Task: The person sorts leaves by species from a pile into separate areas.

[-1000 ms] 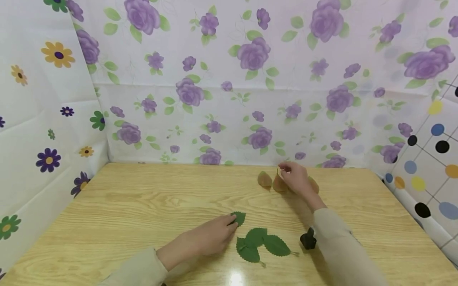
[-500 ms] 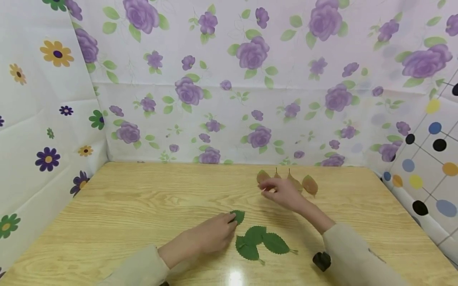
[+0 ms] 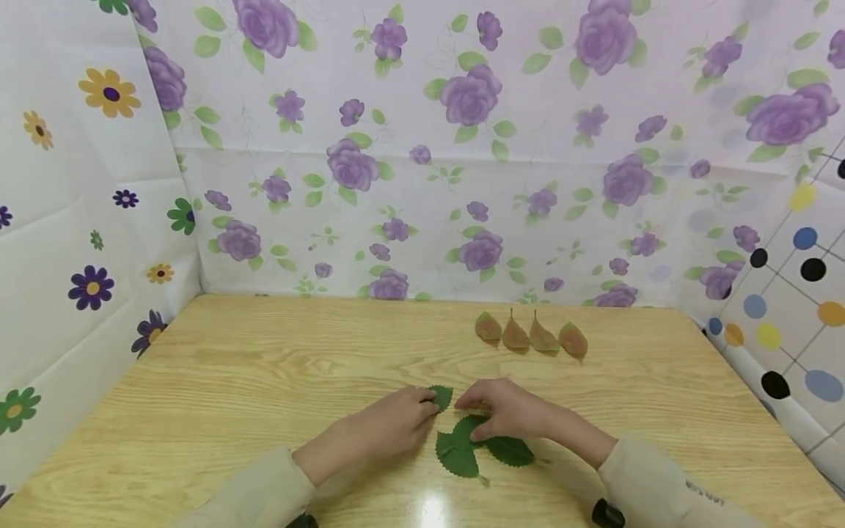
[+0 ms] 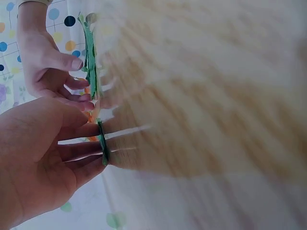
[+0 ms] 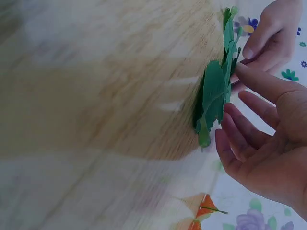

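Observation:
Several green toothed leaves lie on the wooden table in front of me. My left hand (image 3: pixel 398 423) rests its fingertips on the left end of one small green leaf (image 3: pixel 442 397), which lies flat. To its right, my right hand (image 3: pixel 513 412) reaches over a cluster of green leaves (image 3: pixel 457 456), fingers spread and loosely bent. Its thumb tip is over the upper leaf; whether it touches is hard to tell. In the right wrist view the cluster (image 5: pixel 216 91) stands beside my right fingertips. The left wrist view has the small leaf (image 4: pixel 102 143) at my left fingertips.
Farther back on the table (image 3: pixel 297 359), several brownish-pink leaves (image 3: pixel 543 338) lie in a row, two with stems pointing away. A flowered cloth (image 3: pixel 422 220) hangs behind, and patterned cloths border both sides.
My right hand has left the row of brownish leaves and come back toward me, over the green cluster. The left hand has stayed on its leaf.

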Demonstrator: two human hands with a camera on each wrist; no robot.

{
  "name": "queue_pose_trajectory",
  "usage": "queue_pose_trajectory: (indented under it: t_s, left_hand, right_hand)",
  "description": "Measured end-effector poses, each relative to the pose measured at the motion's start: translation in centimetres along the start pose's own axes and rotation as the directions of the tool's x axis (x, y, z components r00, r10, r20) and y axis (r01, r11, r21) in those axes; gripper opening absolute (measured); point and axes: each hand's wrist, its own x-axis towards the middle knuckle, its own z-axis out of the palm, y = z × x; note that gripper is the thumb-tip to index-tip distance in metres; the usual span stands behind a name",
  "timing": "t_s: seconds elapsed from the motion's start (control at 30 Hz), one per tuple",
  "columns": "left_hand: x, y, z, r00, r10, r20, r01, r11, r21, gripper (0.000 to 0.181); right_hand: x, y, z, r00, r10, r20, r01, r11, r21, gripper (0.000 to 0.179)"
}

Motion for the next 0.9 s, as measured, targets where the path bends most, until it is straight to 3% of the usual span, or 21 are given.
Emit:
queue_pose_trajectory:
  t_s: [0.17,0.3,0.9]
  left_hand:
    - [0.1,-0.2,0.0,1.000,0.005,-0.028,-0.005,1.000,0.002,0.024]
    - [0.2,-0.3,0.1,0.999,0.013,-0.050,-0.014,1.000,-0.021,0.021]
    - [0.1,-0.4,-0.1,0.992,0.050,-0.120,-0.056,0.998,-0.043,0.012]
  right_hand:
    - [0.4,0.0,0.3,0.999,-0.051,0.017,0.052,0.995,-0.090,0.042]
    - [0.6,0.2,0.4,0.997,-0.075,0.009,0.076,0.992,-0.097,0.036]
    - [1.7,-0.2,0.3,0.998,-0.057,-0.017,0.055,0.993,-0.104,0.034]
